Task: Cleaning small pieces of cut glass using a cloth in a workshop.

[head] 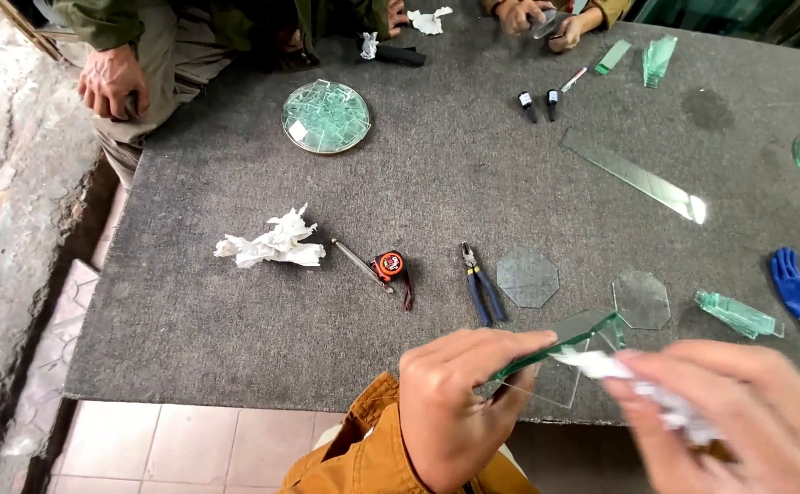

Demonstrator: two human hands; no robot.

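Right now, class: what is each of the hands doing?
Left hand: closed on a glass piece, held by its edge.
Right hand: blurred, gripping a white crumpled wad.

Both hands are bare, the left hand (455,402) emerging from a mustard-orange jacket sleeve (363,448) with stitched seams.
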